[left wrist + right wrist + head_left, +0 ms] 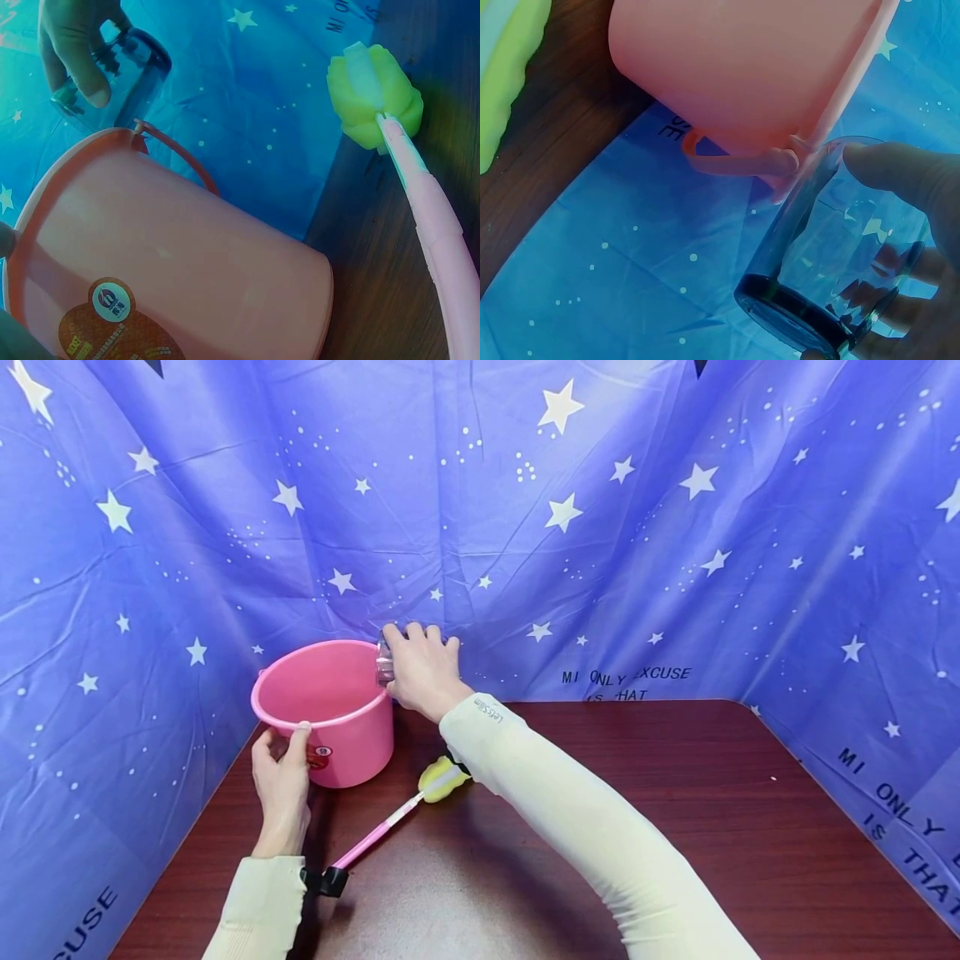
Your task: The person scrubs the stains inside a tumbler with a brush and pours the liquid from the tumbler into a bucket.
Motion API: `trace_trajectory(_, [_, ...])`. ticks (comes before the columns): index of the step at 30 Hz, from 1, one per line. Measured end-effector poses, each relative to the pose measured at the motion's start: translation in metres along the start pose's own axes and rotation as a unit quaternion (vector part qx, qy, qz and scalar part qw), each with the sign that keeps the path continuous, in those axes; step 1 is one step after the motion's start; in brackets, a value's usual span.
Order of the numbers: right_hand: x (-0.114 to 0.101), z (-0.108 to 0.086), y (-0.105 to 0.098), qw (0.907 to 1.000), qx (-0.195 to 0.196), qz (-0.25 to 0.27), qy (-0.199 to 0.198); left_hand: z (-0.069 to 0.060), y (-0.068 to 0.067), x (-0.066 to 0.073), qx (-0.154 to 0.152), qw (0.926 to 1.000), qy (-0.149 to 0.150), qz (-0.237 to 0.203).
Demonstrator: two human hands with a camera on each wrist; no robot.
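My left hand (pixel 282 781) holds the pink bucket (pixel 356 747) at the near left of its rim, thumb against the rim; part of this hand is hidden. My right hand (pixel 427 670) grips a clear drinking glass (pixel 821 247), with the thumb on one side and fingers round the other. The tilted glass is at the bucket's right rim, its mouth end toward the bucket and its thick base away from it. In the left wrist view the glass (pixel 139 86) is beside the bucket's handle joint (pixel 141 129). I cannot tell whether it holds liquid.
A sponge bottle brush with a yellow head (pixel 441 779) and pink handle (pixel 375 833) lies before the bucket, partly under my right forearm. The dark wooden table (pixel 675 793) extends right. A blue star-printed curtain (pixel 480 527) stands close behind and on both sides.
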State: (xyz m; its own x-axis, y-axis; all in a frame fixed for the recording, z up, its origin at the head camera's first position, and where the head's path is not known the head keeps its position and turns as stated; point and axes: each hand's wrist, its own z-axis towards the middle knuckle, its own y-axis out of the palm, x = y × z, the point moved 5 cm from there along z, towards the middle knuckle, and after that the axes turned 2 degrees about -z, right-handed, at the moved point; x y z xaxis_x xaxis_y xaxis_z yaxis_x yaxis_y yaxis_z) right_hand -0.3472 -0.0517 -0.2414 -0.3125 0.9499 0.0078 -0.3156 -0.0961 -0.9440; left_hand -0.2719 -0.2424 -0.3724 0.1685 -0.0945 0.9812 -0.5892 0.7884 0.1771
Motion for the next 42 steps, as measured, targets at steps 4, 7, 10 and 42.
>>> trace_trajectory(4, [-0.001,-0.0001,-0.0015,1.0,0.002,-0.006,-0.003,0.0005,0.0,-0.0005,-0.003,1.0,-0.004,0.004])
trace_trajectory(7, [-0.0016,-0.0003,-0.0025,1.0,0.002,-0.008,-0.005,0.0002,0.0003,-0.0004,-0.005,0.9999,-0.008,0.01])
trace_trajectory(10, [-0.0019,-0.0004,-0.0028,0.9999,0.002,-0.009,-0.006,0.0003,0.0002,-0.0006,-0.007,0.9999,-0.008,0.012])
trace_trajectory(42, [-0.0094,0.0009,-0.0045,0.9993,0.009,-0.028,-0.024,0.0004,0.0006,0.0004,0.005,0.9999,-0.002,0.009])
